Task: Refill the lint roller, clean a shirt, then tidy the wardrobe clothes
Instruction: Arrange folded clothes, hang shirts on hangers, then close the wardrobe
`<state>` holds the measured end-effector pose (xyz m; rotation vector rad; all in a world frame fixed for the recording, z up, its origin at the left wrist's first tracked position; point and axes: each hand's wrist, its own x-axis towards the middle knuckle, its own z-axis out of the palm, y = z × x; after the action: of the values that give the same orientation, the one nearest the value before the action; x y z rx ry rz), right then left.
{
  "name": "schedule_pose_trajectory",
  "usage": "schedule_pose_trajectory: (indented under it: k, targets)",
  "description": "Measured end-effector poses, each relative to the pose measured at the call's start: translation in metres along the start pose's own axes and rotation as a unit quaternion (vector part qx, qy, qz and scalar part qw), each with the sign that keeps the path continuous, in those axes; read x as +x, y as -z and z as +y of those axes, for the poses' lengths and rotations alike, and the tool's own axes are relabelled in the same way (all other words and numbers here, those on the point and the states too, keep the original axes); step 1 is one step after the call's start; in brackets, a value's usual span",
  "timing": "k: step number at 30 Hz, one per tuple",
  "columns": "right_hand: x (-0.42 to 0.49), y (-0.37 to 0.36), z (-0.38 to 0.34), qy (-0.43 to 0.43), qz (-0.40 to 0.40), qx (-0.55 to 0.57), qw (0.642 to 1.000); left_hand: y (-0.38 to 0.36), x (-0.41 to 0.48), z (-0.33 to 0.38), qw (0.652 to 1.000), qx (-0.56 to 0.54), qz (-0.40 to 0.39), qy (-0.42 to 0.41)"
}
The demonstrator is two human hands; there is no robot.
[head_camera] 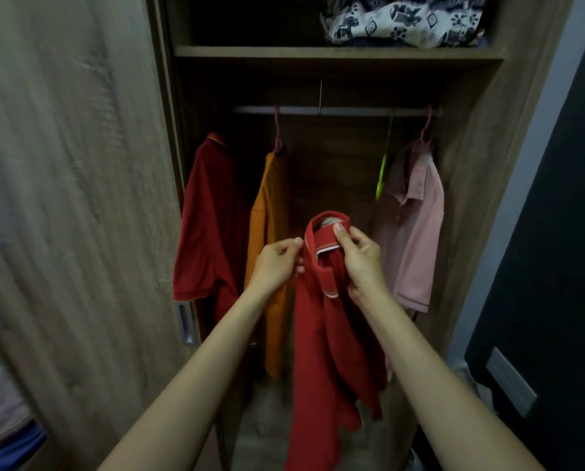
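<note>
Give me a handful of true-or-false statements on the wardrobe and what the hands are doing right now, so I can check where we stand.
1. Both hands hold the red shirt at its collar. True: the left hand and the right hand grip the collar.
2. The orange shirt lies folded on the shelf. False: it hangs from the rail.
3. A pink shirt hangs at the right end of the rail. True.
4. The green hanger carries a shirt. False: it hangs bare.
5. The shelf above the rail holds a patterned fabric. True.
6. The wardrobe is shut. False: it stands open, clothes showing.
</note>
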<state>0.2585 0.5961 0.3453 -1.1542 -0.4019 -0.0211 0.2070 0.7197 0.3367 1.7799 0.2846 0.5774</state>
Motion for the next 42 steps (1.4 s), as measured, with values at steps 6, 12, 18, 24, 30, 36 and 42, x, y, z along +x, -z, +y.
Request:
schedule_pose_trajectory:
  k: [6, 12, 18, 24, 30, 36, 42]
  targets:
    - [-0.005, 0.006, 0.007, -0.035, 0.025, 0.014, 0.999, 0.001, -0.019, -0.009, 0.98, -0.145, -0.12, 0.07]
    - [-0.003, 0.019, -0.003, -0.056, 0.027, 0.002, 0.998, 0.01, -0.02, -0.024, 0.962, -0.178, -0.2, 0.048]
    - [0.002, 0.037, -0.012, -0.012, 0.021, -0.062, 0.998, 0.035, -0.005, -0.014, 0.986, -0.051, -0.141, -0.075]
    - [0.003, 0.037, -0.024, -0.027, 0.055, -0.007, 0.998, 0.053, 0.004, -0.002, 0.971, -0.004, -0.18, -0.158]
    - [0.005, 0.028, -0.027, -0.017, 0.064, 0.052, 0.996, 0.048, 0.015, -0.006, 0.945, 0.11, -0.047, -0.304]
    - [0.015, 0.033, -0.034, 0.007, 0.063, 0.078, 0.995, 0.05, 0.024, -0.029, 0.937, 0.242, 0.096, -0.234]
    - [0.023, 0.045, -0.03, -0.003, 0.079, 0.07, 0.994, 0.043, 0.03, -0.01, 0.996, 0.001, -0.084, 0.01]
